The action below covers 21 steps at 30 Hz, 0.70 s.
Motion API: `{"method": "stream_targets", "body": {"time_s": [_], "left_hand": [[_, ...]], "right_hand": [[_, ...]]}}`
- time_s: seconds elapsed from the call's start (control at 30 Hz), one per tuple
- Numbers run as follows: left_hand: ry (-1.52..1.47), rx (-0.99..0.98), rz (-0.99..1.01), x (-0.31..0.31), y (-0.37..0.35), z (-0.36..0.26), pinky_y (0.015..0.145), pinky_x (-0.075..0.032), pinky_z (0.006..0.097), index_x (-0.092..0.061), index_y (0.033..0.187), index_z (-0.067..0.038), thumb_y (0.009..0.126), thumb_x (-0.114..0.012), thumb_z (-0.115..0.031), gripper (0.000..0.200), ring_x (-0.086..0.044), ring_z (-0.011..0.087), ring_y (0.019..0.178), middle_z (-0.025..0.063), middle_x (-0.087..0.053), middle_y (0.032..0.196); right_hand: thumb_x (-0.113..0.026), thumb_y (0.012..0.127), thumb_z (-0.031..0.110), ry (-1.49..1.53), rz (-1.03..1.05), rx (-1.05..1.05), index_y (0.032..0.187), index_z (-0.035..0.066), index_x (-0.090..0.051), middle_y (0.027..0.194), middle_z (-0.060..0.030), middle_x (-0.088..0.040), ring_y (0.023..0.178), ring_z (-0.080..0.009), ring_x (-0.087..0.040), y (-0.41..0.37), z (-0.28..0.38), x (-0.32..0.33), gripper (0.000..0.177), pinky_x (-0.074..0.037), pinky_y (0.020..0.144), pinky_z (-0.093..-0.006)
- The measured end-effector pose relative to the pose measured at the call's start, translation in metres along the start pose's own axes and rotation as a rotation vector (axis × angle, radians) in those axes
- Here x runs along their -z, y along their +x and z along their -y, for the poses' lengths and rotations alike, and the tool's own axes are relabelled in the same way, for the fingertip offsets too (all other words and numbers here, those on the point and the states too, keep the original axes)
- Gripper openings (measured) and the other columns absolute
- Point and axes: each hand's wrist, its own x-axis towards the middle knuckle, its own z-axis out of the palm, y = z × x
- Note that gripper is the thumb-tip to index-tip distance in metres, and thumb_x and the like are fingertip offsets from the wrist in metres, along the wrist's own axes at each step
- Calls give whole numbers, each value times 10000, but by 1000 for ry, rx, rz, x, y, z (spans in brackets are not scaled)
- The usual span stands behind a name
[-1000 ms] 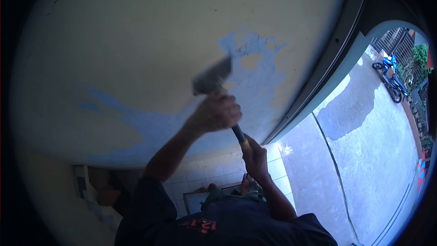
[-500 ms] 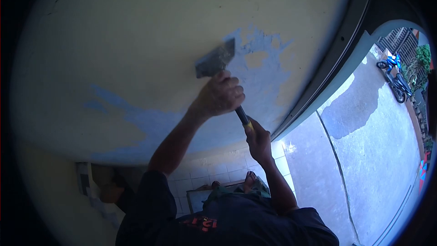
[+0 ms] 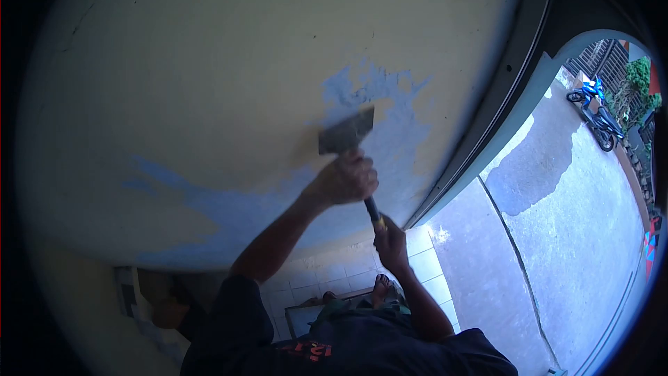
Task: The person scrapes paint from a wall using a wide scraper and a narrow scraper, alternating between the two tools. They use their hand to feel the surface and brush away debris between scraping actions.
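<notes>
Most of the view is a cream wall (image 3: 209,63), with a ragged blue patch (image 3: 396,115) where the top coat is gone. Against that patch lies the flat blade of a scraper (image 3: 346,132), tilted. The left hand (image 3: 344,179) is closed round the handle just under the blade, likely to press it flat. The right hand (image 3: 390,240) grips the handle's end, probably steadying the angle.

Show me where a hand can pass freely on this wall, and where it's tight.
Free: the broad cream painted wall above and left of the flat metal scraper. Crowded: right of it, the dark door frame stands close; below, left hand and right hand fill the handle.
</notes>
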Motion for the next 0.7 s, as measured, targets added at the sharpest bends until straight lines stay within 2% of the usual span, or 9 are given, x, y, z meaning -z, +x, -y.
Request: {"method": "stream_targets", "body": {"time_s": [0.07,0.2,0.27,0.37,0.47,0.7], "left_hand": [[103,16,-122,32,17,26,784,-378,308,-516,578,-207,682,-623,-227,151,-517,109,691,-59,-467,590],[159,36,-134,75,35,48,793,-387,311,-512,581,-219,673,-621,-217,143,-519,109,689,-67,-470,585],[106,-6,-107,50,27,25,796,-383,314,-512,574,-216,677,-622,-218,152,-522,110,688,-65,-473,580],[-120,-13,39,12,12,-17,796,-380,316,-512,553,-200,693,-624,-223,181,-529,114,679,-55,-482,564],[-168,24,50,-10,4,-23,803,-385,309,-516,551,-187,696,-626,-228,186,-532,116,673,-55,-483,560],[-101,-49,114,0,7,-6,806,-387,308,-523,556,-189,698,-625,-219,178,-533,117,674,-57,-484,561]], "right_hand": [[-518,974,276,-8,25,83,1297,19,-540,622,-7,-492,577,-72,-489,16,41,7,413,-440,552,-271],[-514,976,287,-4,24,175,1313,19,-529,608,-8,-489,562,-74,-482,17,83,11,431,-432,539,-271],[-511,978,297,10,2,107,1316,13,-526,609,-2,-493,562,-70,-486,-2,52,11,442,-426,529,-262],[-497,987,307,114,4,-146,1315,16,-528,608,28,-464,544,-46,-457,-34,4,9,439,-399,504,-238],[-480,995,304,91,8,-179,1300,19,-534,603,45,-437,527,-31,-427,-30,0,8,422,-371,482,-223],[-488,992,313,205,98,-139,1294,18,-526,623,48,-444,514,-35,-429,-18,9,0,424,-372,467,-221]]}}
